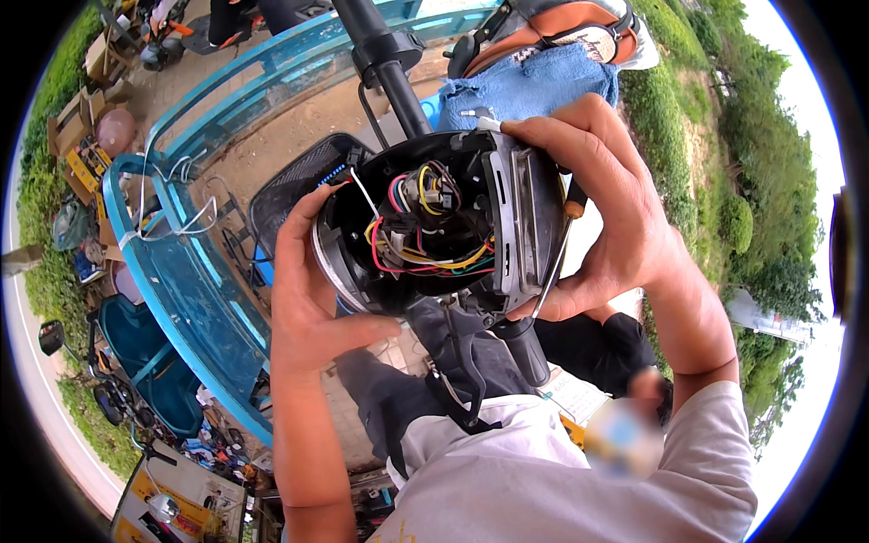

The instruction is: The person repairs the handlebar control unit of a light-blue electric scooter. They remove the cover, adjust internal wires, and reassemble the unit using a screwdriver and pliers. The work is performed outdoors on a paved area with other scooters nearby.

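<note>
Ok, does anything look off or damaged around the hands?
Yes: the black housing between the left hand and right hand gapes open, baring tangled coloured wires. That looks odd because wiring usually sits covered. I can make out no clear break or spill there.

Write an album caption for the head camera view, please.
The left hand and right hand hold an open black housing, its coloured wires exposed, a screwdriver beside the right thumb.

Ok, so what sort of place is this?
Probably an outdoor roadside vehicle-repair spot: there's an opened headlight housing with exposed wiring, a screwdriver, and a green hedge beside a road.
</note>
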Action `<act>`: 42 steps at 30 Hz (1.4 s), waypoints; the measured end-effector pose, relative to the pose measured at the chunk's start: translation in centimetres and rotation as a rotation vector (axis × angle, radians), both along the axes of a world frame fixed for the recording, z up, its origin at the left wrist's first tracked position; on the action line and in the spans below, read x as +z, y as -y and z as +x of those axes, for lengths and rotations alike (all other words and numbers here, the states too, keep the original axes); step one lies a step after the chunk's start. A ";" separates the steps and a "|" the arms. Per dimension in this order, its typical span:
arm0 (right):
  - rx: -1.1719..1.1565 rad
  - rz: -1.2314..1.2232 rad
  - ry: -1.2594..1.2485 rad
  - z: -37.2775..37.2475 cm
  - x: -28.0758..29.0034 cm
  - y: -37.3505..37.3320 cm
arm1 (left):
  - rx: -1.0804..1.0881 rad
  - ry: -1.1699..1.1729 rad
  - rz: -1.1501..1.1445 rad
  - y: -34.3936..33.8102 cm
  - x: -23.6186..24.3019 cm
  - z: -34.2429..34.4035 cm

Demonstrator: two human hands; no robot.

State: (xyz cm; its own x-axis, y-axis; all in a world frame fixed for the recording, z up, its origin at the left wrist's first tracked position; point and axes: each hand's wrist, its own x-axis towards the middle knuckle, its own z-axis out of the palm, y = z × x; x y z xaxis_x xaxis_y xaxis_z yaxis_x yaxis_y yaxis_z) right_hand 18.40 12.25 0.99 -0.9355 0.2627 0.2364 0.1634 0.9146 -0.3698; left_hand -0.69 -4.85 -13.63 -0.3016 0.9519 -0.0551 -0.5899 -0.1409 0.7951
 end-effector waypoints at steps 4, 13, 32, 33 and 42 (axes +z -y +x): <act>-0.001 -0.019 -0.003 0.2 -0.1 0.0 | 0.001 -0.015 0.006 0.2 0.2 0.4; 0.029 -0.061 -0.046 0.1 -0.1 0.1 | 0.040 0.065 0.020 -0.3 0.5 1.1; -0.169 -0.409 0.175 -4.9 1.4 -1.3 | -0.118 0.121 -0.150 0.3 0.3 -0.6; -0.164 -0.416 0.180 -5.2 1.5 -1.1 | -0.152 0.163 -0.164 0.3 0.4 -0.8; -0.117 -0.114 0.235 -3.3 2.9 -1.0 | -0.059 -0.092 0.042 2.8 -0.1 -0.3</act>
